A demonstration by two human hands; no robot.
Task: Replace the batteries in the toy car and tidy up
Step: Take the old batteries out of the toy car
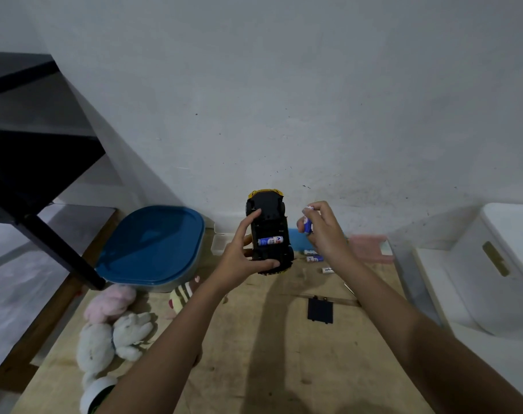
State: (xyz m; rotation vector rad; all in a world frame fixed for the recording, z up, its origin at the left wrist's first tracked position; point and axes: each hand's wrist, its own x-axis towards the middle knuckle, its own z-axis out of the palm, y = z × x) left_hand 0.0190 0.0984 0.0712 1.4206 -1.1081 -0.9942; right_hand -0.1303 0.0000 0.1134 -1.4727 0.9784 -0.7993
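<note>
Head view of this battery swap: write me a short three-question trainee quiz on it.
1. True or false: the left hand holds the toy car underside up.
2. How many batteries are seated in the car?
3. The black battery cover lies: A on the wooden board, B on the blue lid, C on the plush toys.
Key: 1 true; 2 one; 3 A.

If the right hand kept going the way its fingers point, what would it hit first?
Probably the upturned toy car, gripped by the left hand. The right hand, pinching a battery, points leftward at the car's side; depth is unclear.
</note>
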